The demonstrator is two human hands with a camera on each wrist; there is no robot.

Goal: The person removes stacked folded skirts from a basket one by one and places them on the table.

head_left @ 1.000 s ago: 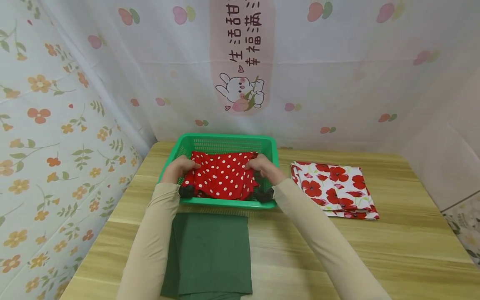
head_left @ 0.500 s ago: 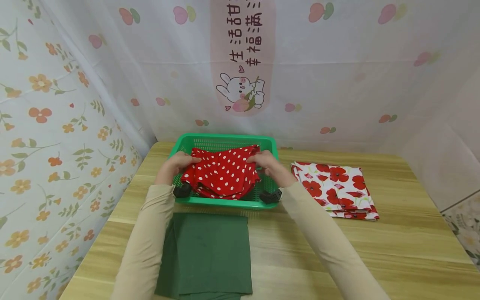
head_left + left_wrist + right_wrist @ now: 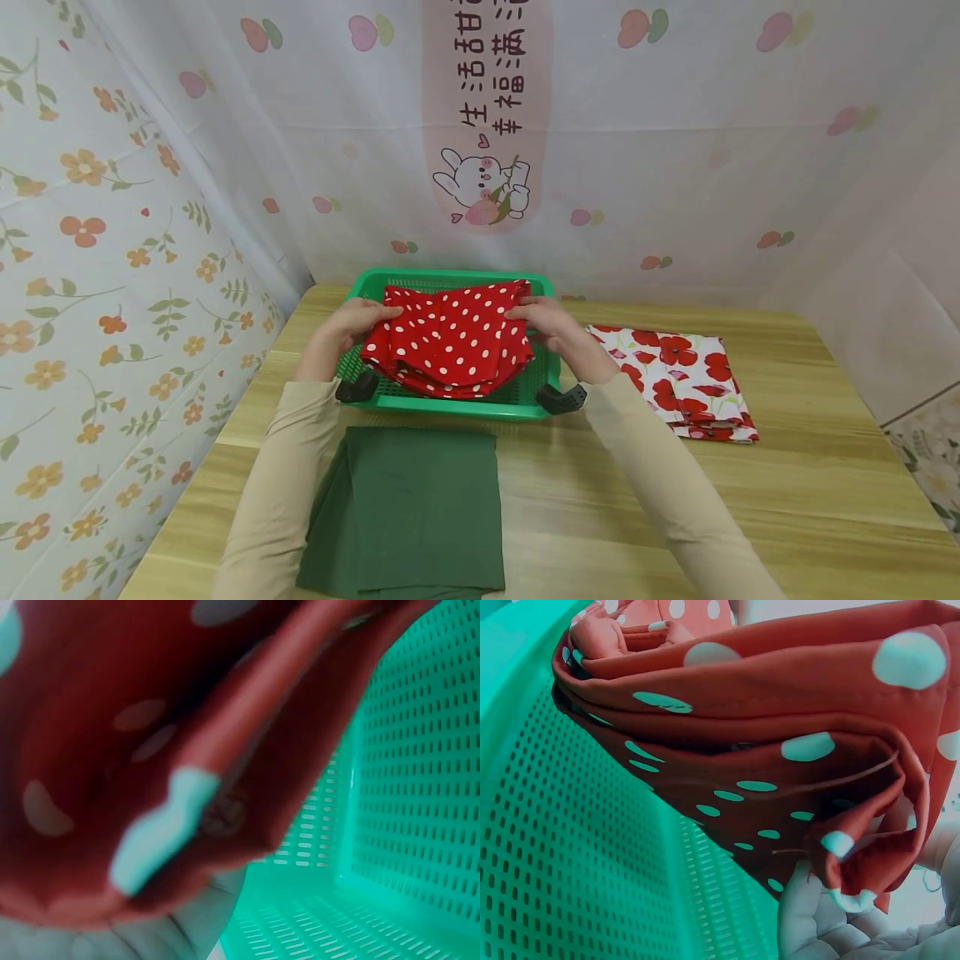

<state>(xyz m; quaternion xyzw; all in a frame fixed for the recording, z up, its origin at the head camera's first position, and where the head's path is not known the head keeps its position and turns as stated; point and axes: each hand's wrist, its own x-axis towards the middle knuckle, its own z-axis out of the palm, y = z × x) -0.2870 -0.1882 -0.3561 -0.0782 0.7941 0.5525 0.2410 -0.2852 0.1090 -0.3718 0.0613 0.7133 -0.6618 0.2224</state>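
Observation:
A folded red cloth with white polka dots (image 3: 457, 337) is held up inside the green plastic basket (image 3: 450, 407). My left hand (image 3: 351, 323) grips its left side, thumb on top and the other fingers beneath. On the right side my right hand (image 3: 551, 323) pinches it in the same way. In the right wrist view the cloth's stacked layers (image 3: 742, 750) show, with fingers (image 3: 832, 922) under the fold. The left wrist view has the cloth (image 3: 165, 750) close up and blurred, the basket's slotted wall (image 3: 420, 765) beside it.
A folded dark green cloth (image 3: 427, 508) lies on the wooden table (image 3: 600, 517) in front of the basket. To the right lies a folded white cloth with red poppies (image 3: 690, 379). Patterned curtains (image 3: 637, 167) hang behind and at the left.
The polka-dot cloth has risen in the basket, its right side higher than its left. Both hands have moved up with it and slightly apart.

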